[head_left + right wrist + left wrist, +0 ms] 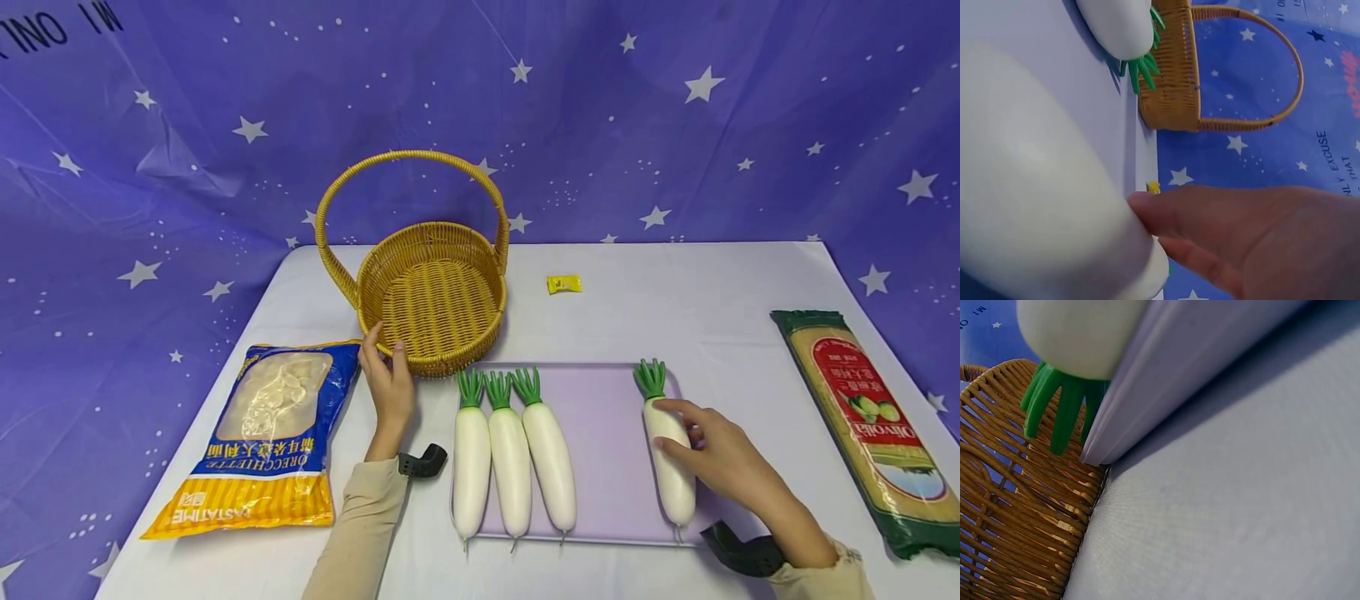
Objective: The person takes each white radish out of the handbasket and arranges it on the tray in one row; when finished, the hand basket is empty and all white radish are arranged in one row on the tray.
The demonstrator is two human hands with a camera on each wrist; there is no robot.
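My right hand (723, 454) holds a white radish (672, 467) with green leaf stubs at the right end of the lilac tray (607, 450); thumb and fingers lie on either side of it. In the right wrist view, the thumb (1191, 212) meets the radish's side (1041, 181). Three more white radishes (510, 471) lie side by side at the tray's left end. My left hand (390, 392) reaches to the near left rim of the wicker basket (431, 362), its fingers spread at the rim. That hand is out of sight in the left wrist view.
Left of the left hand lies a blue and yellow bag of orecchiette pasta (273, 442). A long green and red pasta packet (870, 433) lies at the right edge. Behind the tray is a small yellow wrapped piece (564, 284). The basket's tall handle (412, 154) arches upward.
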